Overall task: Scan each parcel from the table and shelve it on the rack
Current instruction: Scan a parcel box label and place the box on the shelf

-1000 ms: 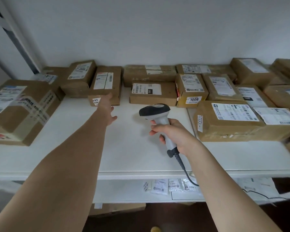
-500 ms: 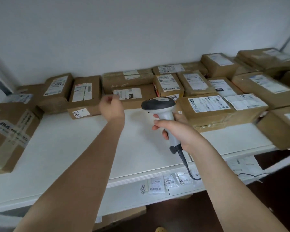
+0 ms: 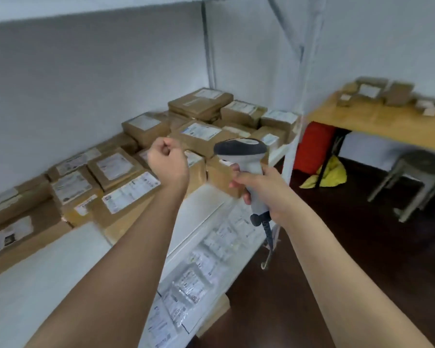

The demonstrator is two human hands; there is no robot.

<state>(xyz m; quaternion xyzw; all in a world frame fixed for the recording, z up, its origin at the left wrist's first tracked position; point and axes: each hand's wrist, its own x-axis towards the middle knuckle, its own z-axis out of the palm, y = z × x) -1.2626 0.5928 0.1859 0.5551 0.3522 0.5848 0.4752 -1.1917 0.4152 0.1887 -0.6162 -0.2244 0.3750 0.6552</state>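
**Fist empty, scanner in grip**

Both my hands are raised in front of me, apart from each other. My left hand [image 3: 166, 160] is curled into a fist with nothing in it, held above the boxes on the rack. My right hand [image 3: 263, 190] is wrapped round the handle of the scanner [image 3: 241, 156], whose dark head points away from me; my fingers hide most of the handle, and its cable [image 3: 268, 232] drops below my wrist and blurs out.

From the head camera, brown parcels [image 3: 126, 189] crowd the white rack shelf [image 3: 60, 267], many touching or stacked; their labels are too smeared to read. Papers on the lower shelf [image 3: 194, 280] are equally unreadable. Off to the right, a wooden table [image 3: 377, 121] carries more parcels [image 3: 397, 92], blurred and cut by the frame edge. Near the table stands a stool [image 3: 422, 172], partly cut off.
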